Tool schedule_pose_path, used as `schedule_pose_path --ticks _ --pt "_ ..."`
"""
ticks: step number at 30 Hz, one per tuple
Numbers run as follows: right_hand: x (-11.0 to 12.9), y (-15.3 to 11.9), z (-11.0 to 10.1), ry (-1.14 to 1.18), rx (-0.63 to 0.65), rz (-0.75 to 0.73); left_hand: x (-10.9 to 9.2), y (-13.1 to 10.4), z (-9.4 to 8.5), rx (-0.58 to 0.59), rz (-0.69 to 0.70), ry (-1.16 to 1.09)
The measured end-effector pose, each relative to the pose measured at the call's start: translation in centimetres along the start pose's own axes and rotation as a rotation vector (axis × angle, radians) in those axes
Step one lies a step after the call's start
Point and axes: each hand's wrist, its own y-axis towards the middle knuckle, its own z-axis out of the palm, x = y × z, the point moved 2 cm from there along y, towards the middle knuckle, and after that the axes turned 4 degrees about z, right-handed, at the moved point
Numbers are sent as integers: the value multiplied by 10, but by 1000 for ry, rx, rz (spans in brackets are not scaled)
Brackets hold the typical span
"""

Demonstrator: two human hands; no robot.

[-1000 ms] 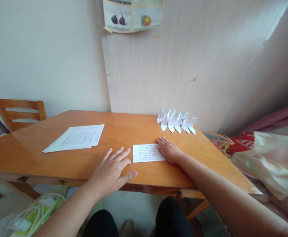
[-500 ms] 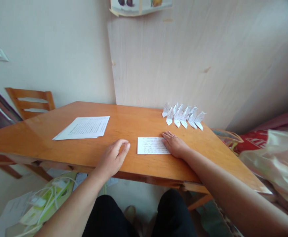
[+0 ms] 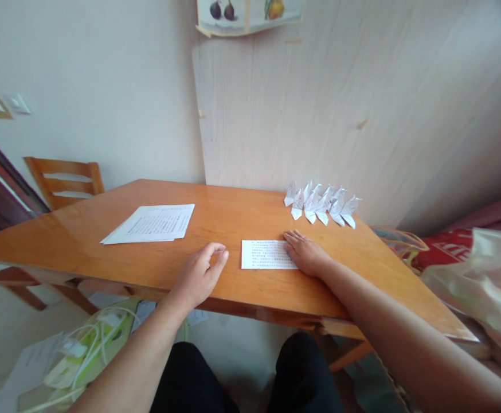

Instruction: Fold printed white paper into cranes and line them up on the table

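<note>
A small rectangle of printed white paper (image 3: 264, 255), perhaps folded, lies on the wooden table (image 3: 224, 221) in front of me. My right hand (image 3: 306, 252) rests flat on its right end, fingers stretched out and covering that part. My left hand (image 3: 203, 272) is at the table's near edge, left of the paper and apart from it. Its fingers curl loosely with a gap to the thumb, and nothing shows between them. Several folded paper figures (image 3: 321, 203) stand close together at the back right, beyond my right hand.
A stack of printed sheets (image 3: 153, 222) lies on the table's left side. Behind it is a wooden chair (image 3: 65, 178). Pale and red bags (image 3: 465, 275) sit beyond the right edge. Below at left are white cables (image 3: 98, 338) on a green thing.
The view has shifted slightly, so the whole scene sits a little lower and further right. Both hands keep their places relative to the paper and table.
</note>
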Motion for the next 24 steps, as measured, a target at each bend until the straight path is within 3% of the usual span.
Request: schedule_pose_path --ticks 5,10,14,19,24 --pt "-1 0 1 15 -14 -12 -7 -1 3 57 140 108" --pt "-1 0 1 30 -32 -14 -21 -3 6 201 334 257" --pt "-4 1 -3 107 -46 21 -25 -4 6 271 361 310" --pt "-10 -5 -12 225 -97 88 -25 -4 5 269 362 301" --pt "7 -21 -21 99 -91 -16 -23 -5 4 227 391 284"
